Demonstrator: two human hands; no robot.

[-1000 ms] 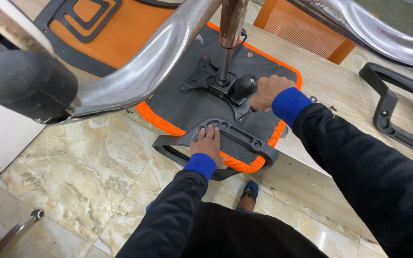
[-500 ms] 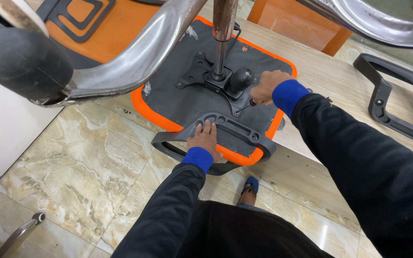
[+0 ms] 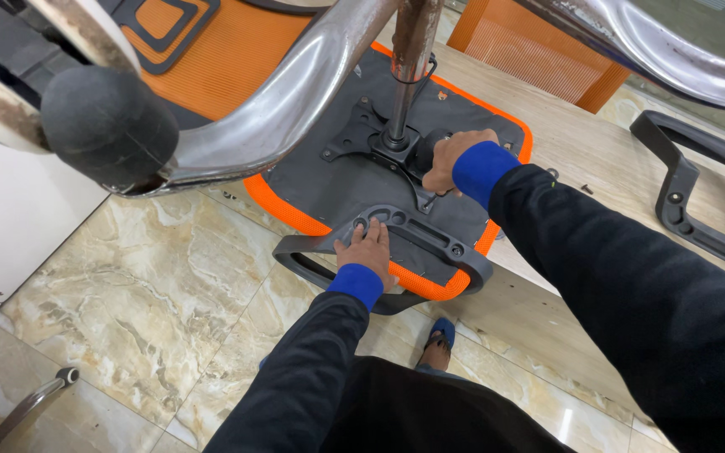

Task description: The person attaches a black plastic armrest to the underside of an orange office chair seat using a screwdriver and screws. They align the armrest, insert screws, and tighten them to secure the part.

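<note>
An upturned orange office chair seat (image 3: 295, 210) with a black underside lies on a wooden table (image 3: 581, 159). A metal gas-lift column (image 3: 404, 84) rises from the black mechanism plate (image 3: 362, 138) at its centre. My left hand (image 3: 369, 252) presses flat on a black plastic armrest bracket (image 3: 430, 239) at the seat's near edge, fingers spread over its bolt holes. My right hand (image 3: 451, 159) is closed around a black knob or tool next to the column's base. Both sleeves are black with blue cuffs.
A chrome chair-base leg (image 3: 270, 109) with a black caster (image 3: 106, 126) hangs close overhead on the left; another chrome leg (image 3: 673, 59) crosses the top right. A loose black armrest (image 3: 698, 201) lies on the table at right. Marble floor tiles (image 3: 144, 302) lie below.
The view has shifted a little; my left hand stays on the bracket and my right hand stays by the column's base, with only slight movement.
</note>
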